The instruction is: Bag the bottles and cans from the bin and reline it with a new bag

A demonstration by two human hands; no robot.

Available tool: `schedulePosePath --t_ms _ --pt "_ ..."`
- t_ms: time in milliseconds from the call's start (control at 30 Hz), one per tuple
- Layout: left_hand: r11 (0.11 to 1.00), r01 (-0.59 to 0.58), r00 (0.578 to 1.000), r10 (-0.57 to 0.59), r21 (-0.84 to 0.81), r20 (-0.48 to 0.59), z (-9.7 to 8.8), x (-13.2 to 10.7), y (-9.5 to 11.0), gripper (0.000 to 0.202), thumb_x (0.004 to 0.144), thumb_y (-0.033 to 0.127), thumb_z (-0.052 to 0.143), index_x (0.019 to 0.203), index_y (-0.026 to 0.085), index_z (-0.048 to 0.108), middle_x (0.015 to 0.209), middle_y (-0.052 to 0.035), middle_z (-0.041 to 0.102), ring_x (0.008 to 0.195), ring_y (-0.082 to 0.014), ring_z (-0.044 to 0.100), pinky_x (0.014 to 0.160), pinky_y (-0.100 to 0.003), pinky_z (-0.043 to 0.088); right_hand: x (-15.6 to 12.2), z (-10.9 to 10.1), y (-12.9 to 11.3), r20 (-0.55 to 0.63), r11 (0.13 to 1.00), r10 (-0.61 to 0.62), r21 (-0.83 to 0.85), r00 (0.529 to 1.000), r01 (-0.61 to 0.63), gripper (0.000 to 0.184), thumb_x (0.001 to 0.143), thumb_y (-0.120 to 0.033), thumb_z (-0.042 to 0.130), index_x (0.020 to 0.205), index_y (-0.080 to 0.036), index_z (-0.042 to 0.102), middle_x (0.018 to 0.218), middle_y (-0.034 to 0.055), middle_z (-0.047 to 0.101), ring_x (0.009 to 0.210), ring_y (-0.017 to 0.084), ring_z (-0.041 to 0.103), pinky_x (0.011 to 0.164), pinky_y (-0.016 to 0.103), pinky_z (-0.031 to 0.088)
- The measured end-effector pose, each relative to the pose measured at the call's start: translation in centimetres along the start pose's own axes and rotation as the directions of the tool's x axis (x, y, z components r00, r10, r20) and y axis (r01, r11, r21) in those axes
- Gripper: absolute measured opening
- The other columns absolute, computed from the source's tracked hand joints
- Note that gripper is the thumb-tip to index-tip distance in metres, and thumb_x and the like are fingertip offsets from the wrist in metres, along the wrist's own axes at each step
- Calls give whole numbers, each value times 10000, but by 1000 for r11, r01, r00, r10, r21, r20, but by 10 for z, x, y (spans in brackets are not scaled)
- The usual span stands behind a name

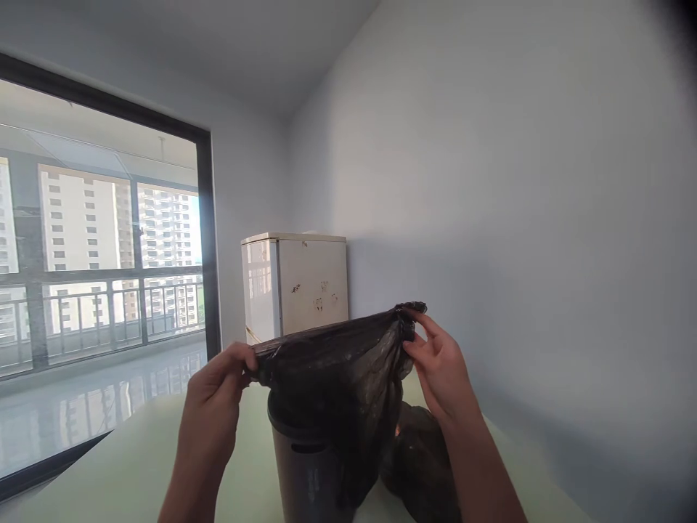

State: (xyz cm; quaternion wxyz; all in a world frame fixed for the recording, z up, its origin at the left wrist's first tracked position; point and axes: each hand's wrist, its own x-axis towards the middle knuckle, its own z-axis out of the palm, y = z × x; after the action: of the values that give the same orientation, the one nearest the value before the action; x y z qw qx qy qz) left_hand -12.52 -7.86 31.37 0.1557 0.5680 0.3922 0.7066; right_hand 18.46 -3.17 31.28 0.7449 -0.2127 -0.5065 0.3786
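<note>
A thin black plastic bag (332, 370) is stretched between my two hands, its upper edge pulled taut and rising toward the right. My left hand (215, 403) pinches the bag's left corner. At the other end, my right hand (438, 363) grips the bunched right corner between thumb and fingers. Below the bag stands a dark grey trash can (305, 479) with a slot-shaped handle hole near its rim. The bag hangs over the can's right side and hides much of its mouth.
Behind my right forearm, another black plastic bag (422, 465) lies on the pale green table (131, 472). An old white refrigerator (313, 280) with worn spots stands in the corner. A dark-framed glass door (204, 240) is at the left; a bare wall (517, 218) runs along the right.
</note>
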Motion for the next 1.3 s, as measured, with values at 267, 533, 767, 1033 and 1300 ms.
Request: schedulePosePath --t_ms 267,533,767,1033,1300 --pt "997 77 995 -78 16 64 12 -10 12 385 873 521 733 771 197 551 755 -10 535 711 -158 501 638 -249 468 -11 2 -14 56 994 7 -114 998 -1 727 802 -131 646 1501 -330 676 1664 16 522 1427 298 585 1192 444 510" --pt "975 -124 988 105 184 113 1 -3 10 220 913 327 595 774 213 722 978 -64 647 864 -198 604 670 -259 468 -1 -17 -6 -151 997 64 -32 986 -70 590 749 -174 669 1309 -288 813 1537 17 663 1450 335 573 1069 382 571" --pt "986 17 996 -31 163 81 0 -8 10 388 822 275 602 1127 247 840 1388 -85 693 1044 -273 699 651 -281 564 -6 -26 -28 28 988 70 -140 997 -66 577 824 -357 859 1387 -266 769 1446 88 720 1285 350 679 959 375 610" --pt "996 55 997 -58 66 45 9 -18 23 647 739 228 649 1376 288 745 1627 -112 506 759 -169 681 449 -245 487 13 -76 -29 1 914 94 -397 996 -86 552 776 -336 817 1322 -260 792 1491 111 676 1380 379 608 1113 501 536" --pt "999 1 994 -6 46 111 27 -32 23 736 772 196 641 1498 316 647 1722 -117 401 861 -192 724 570 -262 558 -58 -11 -69 25 547 -623 -702 782 457 307 903 -117 581 978 -295 820 1196 81 776 1153 320 711 1004 471 562"
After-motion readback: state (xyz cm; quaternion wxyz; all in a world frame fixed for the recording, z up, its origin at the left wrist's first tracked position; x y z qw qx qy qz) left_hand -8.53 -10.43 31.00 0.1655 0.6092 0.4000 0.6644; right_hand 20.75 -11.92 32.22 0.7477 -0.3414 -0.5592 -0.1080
